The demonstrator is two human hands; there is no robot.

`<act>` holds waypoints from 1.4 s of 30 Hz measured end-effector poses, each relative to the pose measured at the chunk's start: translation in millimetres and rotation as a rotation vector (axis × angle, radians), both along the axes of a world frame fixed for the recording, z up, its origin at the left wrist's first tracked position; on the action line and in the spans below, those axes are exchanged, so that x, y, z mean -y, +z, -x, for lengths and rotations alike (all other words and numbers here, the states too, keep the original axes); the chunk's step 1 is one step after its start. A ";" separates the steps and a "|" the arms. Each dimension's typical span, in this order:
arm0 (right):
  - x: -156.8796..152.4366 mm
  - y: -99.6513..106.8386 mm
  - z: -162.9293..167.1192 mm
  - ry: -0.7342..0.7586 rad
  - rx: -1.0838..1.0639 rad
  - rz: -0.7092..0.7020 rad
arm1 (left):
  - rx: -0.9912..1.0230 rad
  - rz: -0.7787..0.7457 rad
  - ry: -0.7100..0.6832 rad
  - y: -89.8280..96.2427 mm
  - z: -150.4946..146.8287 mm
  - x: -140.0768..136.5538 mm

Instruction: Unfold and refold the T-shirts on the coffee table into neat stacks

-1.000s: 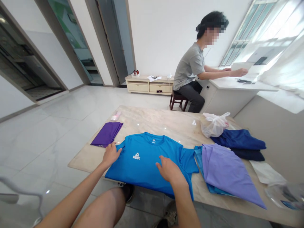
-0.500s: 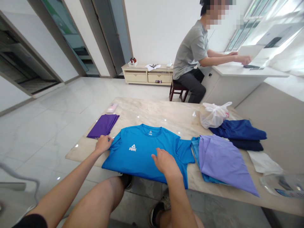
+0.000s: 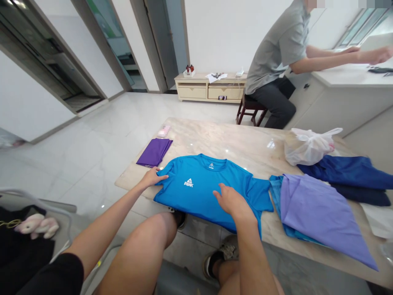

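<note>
A bright blue T-shirt (image 3: pixel 202 184) with a white logo lies flat, front up, on the marble table (image 3: pixel 221 143), its hem hanging over the near edge. My left hand (image 3: pixel 152 178) rests on the shirt's left sleeve, fingers spread and pointing right. My right hand (image 3: pixel 231 200) lies palm down on the lower right part of the shirt, fingers apart. Neither hand has the cloth gathered in a grip.
A folded purple cloth (image 3: pixel 154 151) lies at the table's left. A lilac garment (image 3: pixel 319 211) over a blue one, dark blue clothes (image 3: pixel 350 174) and a white plastic bag (image 3: pixel 307 146) sit at the right. A person in a grey shirt (image 3: pixel 278 45) sits at a white desk behind.
The camera has tilted down and swung left. My left hand has slid a little from the sleeve's edge onto the sleeve. My right hand stays pressed on the shirt.
</note>
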State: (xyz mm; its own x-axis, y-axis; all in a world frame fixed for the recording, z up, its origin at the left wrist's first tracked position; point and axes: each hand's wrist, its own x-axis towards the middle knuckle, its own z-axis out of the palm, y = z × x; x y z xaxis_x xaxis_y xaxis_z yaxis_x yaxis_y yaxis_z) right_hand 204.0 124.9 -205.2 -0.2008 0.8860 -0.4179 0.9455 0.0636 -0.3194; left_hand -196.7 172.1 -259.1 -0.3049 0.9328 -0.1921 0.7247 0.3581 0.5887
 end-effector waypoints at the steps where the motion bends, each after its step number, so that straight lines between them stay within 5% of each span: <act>1: -0.4 -0.2 0.4 0.006 -0.002 0.005 | -0.057 -0.014 -0.022 0.9 -0.7 2.1; 9: 0.1 0.9 0.9 0.000 -0.004 -0.003 | -0.240 -0.088 -0.021 0.7 -4.1 -1.9; 16: -1.7 10.1 1.2 -0.006 -0.023 0.028 | -0.141 -0.083 -0.017 -6.9 -0.7 -20.6; 28: 2.3 13.8 0.6 0.029 -0.142 0.072 | 0.134 -0.247 -0.065 11.6 -1.1 -3.5; 36: -0.1 13.6 1.9 0.056 -0.108 0.099 | -0.220 -0.277 -0.101 36.2 -57.3 -17.8; 42: 0.1 5.2 2.8 0.047 -0.084 0.051 | 0.292 -0.103 -0.439 33.9 -122.9 -15.9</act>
State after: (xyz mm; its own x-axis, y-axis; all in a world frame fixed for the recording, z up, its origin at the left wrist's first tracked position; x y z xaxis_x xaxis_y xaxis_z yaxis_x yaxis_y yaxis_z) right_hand 201.2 124.8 -200.0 -0.2779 0.8526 -0.4425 0.9115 0.0886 -0.4017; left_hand -73.9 187.9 -225.2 0.1701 0.9791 -0.1118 0.5942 -0.0114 0.8043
